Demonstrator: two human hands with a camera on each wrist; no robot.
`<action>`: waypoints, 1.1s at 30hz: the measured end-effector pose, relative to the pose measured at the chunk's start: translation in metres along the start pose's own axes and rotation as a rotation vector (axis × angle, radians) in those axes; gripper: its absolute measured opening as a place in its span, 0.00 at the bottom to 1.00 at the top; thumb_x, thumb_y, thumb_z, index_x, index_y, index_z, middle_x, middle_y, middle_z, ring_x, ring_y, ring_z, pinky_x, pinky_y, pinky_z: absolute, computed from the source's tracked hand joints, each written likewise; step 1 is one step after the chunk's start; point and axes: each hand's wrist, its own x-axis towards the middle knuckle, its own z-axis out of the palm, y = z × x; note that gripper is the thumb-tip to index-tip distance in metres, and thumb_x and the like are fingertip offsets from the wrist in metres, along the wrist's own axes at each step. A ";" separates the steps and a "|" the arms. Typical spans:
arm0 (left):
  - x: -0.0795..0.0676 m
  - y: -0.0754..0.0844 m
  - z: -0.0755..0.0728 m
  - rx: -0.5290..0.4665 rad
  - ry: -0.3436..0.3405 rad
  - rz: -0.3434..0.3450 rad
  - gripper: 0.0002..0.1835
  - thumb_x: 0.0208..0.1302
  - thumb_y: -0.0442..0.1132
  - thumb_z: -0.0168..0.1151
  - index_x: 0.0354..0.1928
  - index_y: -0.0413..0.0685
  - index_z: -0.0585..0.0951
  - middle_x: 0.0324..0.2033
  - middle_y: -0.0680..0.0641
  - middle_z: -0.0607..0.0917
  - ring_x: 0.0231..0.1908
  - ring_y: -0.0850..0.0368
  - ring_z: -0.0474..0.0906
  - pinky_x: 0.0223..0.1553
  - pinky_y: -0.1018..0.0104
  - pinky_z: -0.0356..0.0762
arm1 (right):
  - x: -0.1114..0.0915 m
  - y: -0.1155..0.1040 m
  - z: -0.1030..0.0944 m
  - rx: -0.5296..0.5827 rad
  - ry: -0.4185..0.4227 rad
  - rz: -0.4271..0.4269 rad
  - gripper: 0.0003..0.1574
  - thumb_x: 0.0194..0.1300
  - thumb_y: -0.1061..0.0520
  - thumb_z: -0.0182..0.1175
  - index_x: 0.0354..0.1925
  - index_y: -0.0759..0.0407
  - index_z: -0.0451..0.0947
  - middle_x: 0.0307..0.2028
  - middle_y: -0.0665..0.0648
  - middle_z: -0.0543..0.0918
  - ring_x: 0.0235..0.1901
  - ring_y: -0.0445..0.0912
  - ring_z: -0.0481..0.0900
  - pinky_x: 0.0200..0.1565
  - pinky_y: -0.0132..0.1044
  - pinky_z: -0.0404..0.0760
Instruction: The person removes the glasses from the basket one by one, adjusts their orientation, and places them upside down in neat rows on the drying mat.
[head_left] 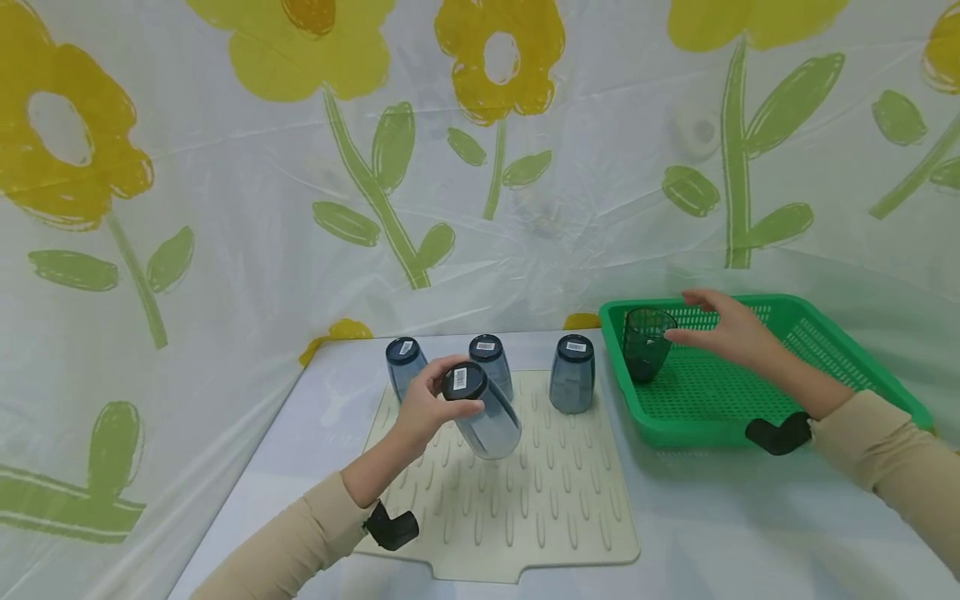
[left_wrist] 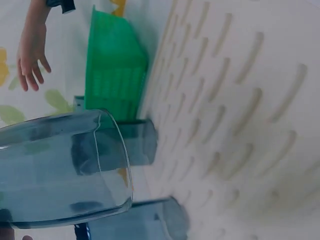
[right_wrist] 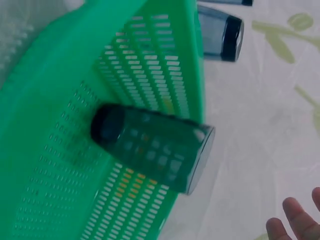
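My left hand (head_left: 420, 414) grips a blue-tinted drinking glass (head_left: 491, 425) near its dark base. The glass is bottom-up and tilted, its rim over the cream ridged drying mat (head_left: 495, 533). In the left wrist view that glass (left_wrist: 55, 170) fills the lower left. My right hand (head_left: 723, 333) is over the green basket (head_left: 720, 433), fingers spread and holding nothing. Close to its fingertips, another glass (head_left: 647, 354) stands mouth up in the basket's left corner. The right wrist view shows this glass (right_wrist: 155, 150) against the perforated wall, with fingertips (right_wrist: 300, 220) apart from it.
Three more glasses stand upside down along the mat's far side: left (head_left: 405, 367), middle (head_left: 491, 367) and right (head_left: 573, 375). The basket is beside the mat on the white table (head_left: 712, 525). A flower-printed sheet (head_left: 570, 167) hangs behind.
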 end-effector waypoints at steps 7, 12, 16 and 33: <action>-0.007 -0.012 -0.022 0.100 0.041 -0.028 0.34 0.42 0.28 0.70 0.57 0.41 0.72 0.53 0.42 0.74 0.44 0.59 0.72 0.42 0.70 0.74 | 0.011 0.010 -0.004 -0.004 -0.023 0.031 0.51 0.60 0.41 0.58 0.68 0.68 0.48 0.62 0.73 0.59 0.62 0.67 0.54 0.51 0.63 0.63; -0.013 -0.017 -0.036 0.157 0.080 -0.079 0.34 0.43 0.30 0.71 0.57 0.42 0.72 0.54 0.42 0.73 0.47 0.55 0.72 0.41 0.69 0.74 | 0.020 0.018 -0.004 -0.013 -0.042 0.061 0.52 0.60 0.40 0.57 0.68 0.68 0.47 0.63 0.73 0.58 0.62 0.67 0.54 0.51 0.63 0.63; -0.017 -0.020 -0.045 0.197 0.120 -0.113 0.33 0.44 0.32 0.71 0.57 0.44 0.72 0.53 0.42 0.73 0.50 0.50 0.71 0.42 0.67 0.74 | 0.026 0.025 -0.003 0.011 -0.063 0.083 0.54 0.61 0.39 0.56 0.69 0.67 0.44 0.63 0.73 0.57 0.62 0.67 0.52 0.52 0.63 0.63; -0.041 -0.040 -0.084 0.296 0.203 -0.192 0.36 0.45 0.33 0.70 0.60 0.43 0.69 0.54 0.41 0.73 0.49 0.53 0.70 0.41 0.70 0.73 | 0.039 0.047 0.006 0.077 -0.143 0.129 0.57 0.62 0.38 0.53 0.70 0.67 0.35 0.64 0.77 0.49 0.60 0.71 0.52 0.51 0.64 0.63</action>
